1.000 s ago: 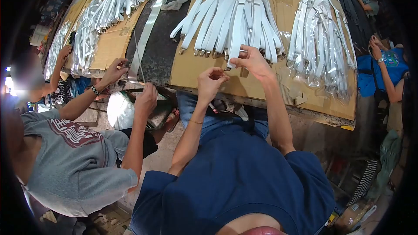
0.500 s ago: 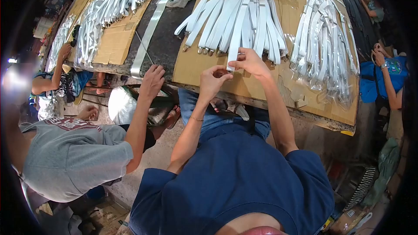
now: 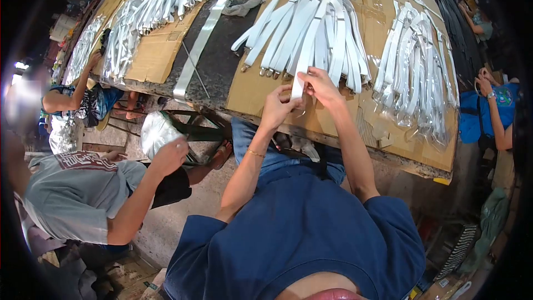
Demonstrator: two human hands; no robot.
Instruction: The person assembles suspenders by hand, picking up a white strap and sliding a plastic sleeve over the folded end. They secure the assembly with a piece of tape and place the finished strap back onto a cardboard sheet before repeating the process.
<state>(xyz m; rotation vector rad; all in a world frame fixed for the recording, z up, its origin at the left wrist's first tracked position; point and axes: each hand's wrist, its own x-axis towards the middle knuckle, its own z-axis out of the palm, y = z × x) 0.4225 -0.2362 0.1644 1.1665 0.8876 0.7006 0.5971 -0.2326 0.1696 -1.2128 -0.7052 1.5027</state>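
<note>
My left hand (image 3: 277, 108) and my right hand (image 3: 318, 86) meet at the near end of one white strap (image 3: 303, 58), both pinching it over the cardboard sheet (image 3: 252, 91). That strap belongs to a fanned pile of white straps with metal clips (image 3: 311, 25) lying just beyond my fingers. The strap's tip is hidden between my fingers.
Bagged white straps (image 3: 416, 66) lie to the right, more piles (image 3: 144, 11) to the left. A long grey strip (image 3: 201, 41) crosses the dark table. A person in a grey shirt (image 3: 72, 194) sits at my left, hand (image 3: 169, 155) raised. Another person in blue (image 3: 497, 111) is at right.
My left hand has moved up to join the right on the strap end. The grey-shirted person's hand has drawn back from the table edge toward their body.
</note>
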